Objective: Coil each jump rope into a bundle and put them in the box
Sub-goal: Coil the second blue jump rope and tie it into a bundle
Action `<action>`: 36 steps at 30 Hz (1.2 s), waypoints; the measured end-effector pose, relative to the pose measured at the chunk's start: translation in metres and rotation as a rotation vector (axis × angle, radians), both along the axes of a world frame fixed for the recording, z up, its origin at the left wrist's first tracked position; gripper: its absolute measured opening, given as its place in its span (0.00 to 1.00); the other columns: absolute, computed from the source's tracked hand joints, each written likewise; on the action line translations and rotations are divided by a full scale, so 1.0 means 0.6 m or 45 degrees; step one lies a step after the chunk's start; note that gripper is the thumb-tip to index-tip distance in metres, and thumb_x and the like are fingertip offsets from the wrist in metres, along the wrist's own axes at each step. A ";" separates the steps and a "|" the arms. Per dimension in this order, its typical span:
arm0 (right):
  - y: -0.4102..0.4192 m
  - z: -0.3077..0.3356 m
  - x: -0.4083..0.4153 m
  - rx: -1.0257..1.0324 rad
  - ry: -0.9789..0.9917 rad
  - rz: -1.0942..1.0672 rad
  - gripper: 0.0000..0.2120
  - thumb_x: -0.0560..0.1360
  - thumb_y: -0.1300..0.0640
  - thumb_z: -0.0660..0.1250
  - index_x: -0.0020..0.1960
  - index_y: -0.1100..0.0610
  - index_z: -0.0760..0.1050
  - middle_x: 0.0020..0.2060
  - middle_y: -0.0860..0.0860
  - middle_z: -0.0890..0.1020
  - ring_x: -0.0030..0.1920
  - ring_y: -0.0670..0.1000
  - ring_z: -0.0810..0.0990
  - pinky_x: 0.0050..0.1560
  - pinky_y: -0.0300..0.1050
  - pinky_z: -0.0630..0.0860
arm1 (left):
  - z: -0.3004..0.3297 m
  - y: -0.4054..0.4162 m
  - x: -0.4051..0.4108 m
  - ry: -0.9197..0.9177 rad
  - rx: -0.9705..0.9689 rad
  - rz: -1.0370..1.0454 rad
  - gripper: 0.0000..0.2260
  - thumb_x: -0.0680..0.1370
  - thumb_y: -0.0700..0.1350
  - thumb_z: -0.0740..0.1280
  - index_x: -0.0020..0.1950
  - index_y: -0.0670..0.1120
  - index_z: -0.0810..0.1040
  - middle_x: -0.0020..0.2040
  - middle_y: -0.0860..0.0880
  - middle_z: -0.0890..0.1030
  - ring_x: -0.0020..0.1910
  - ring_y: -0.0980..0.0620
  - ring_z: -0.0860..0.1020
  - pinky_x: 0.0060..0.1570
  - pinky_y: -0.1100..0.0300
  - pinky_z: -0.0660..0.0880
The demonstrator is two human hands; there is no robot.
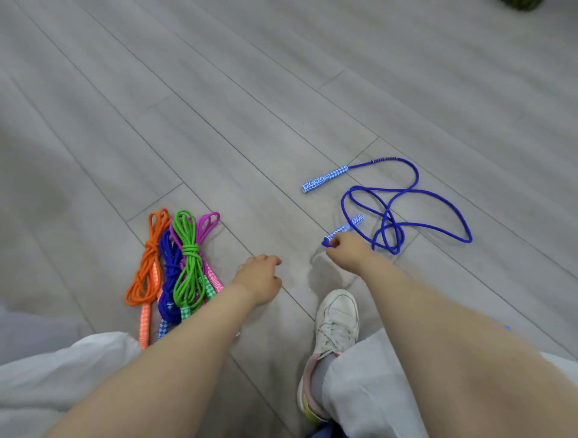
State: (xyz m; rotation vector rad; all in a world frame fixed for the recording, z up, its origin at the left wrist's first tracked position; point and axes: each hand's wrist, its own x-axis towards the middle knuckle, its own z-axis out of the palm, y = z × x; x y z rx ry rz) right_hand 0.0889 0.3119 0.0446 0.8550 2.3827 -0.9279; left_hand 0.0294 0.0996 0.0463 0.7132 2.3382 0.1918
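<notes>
Both forearms reach out from the bottom edge over white trousers (372,390), with a white sneaker (337,322) planted on the grey plank floor (219,109) between them. Right hand (345,251) is out ahead of the shoe, fingers curled; its grip is pinching the near end of a blue-and-white patterned handle (347,228) of the loose blue rope (403,215). That handle tilts up and away from the hand. Loose rope lies on the floor to the right of the hand in several sloppy overlapping loops, not coiled. Its other handle (325,178) lies flat on the floor farther away, apart from the hand, cord running off its right end and curving back into the loops.

Left hand (259,278) hovers low over the floor, left of the right hand, fingers loosely curled, grip holding nothing.

Left of the left hand sit four bundled ropes side by side, touching: orange bundle (147,265), dark blue bundle (170,275), green bundle (187,259), and pink bundle (208,225) partly under the green one. Each is wrapped around its middle, loops pointing away, patterned handles pointing toward the person.

Box is not in view. Dark green object (520,3) is cut off at the top right corner; cannot tell what it is.
</notes>
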 end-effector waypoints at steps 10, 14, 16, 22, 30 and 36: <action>-0.088 0.268 -0.030 0.199 0.546 0.226 0.08 0.78 0.47 0.60 0.50 0.47 0.76 0.37 0.48 0.78 0.41 0.52 0.76 0.39 0.45 0.72 | 0.200 -0.074 -0.002 0.310 0.164 -0.041 0.24 0.77 0.46 0.61 0.72 0.43 0.64 0.67 0.41 0.71 0.67 0.41 0.68 0.65 0.51 0.65; -0.161 0.372 -0.024 0.102 0.792 0.296 0.08 0.78 0.48 0.62 0.49 0.48 0.78 0.33 0.44 0.77 0.36 0.47 0.75 0.36 0.42 0.69 | 0.296 -0.109 0.005 0.448 0.472 0.146 0.26 0.79 0.46 0.61 0.75 0.41 0.58 0.69 0.42 0.67 0.68 0.42 0.66 0.67 0.50 0.64; -0.198 0.422 -0.020 0.071 0.901 0.315 0.07 0.78 0.48 0.62 0.47 0.47 0.79 0.29 0.41 0.74 0.33 0.43 0.73 0.35 0.41 0.69 | 0.348 -0.123 0.011 0.612 0.653 0.241 0.23 0.80 0.47 0.61 0.73 0.43 0.61 0.67 0.43 0.70 0.66 0.42 0.68 0.64 0.49 0.67; -0.269 0.552 0.009 -0.034 1.178 0.201 0.10 0.77 0.50 0.65 0.41 0.54 0.79 0.28 0.48 0.74 0.30 0.46 0.69 0.35 0.43 0.68 | 0.489 -0.169 0.039 0.554 0.926 0.364 0.10 0.82 0.49 0.56 0.49 0.47 0.74 0.42 0.49 0.78 0.46 0.46 0.76 0.47 0.50 0.72; -0.295 0.626 0.081 -0.437 1.201 -0.023 0.16 0.74 0.49 0.70 0.36 0.59 0.72 0.27 0.52 0.71 0.29 0.51 0.67 0.32 0.44 0.66 | 0.580 -0.227 0.097 0.040 1.397 0.472 0.14 0.83 0.45 0.56 0.40 0.45 0.74 0.33 0.47 0.71 0.31 0.52 0.76 0.36 0.60 0.77; -0.249 0.629 0.096 -0.477 1.082 0.006 0.16 0.75 0.49 0.70 0.37 0.59 0.71 0.24 0.49 0.69 0.27 0.49 0.66 0.32 0.44 0.69 | 0.601 -0.292 0.030 -0.015 1.809 0.862 0.13 0.83 0.44 0.56 0.40 0.46 0.73 0.31 0.52 0.71 0.27 0.57 0.70 0.33 0.64 0.71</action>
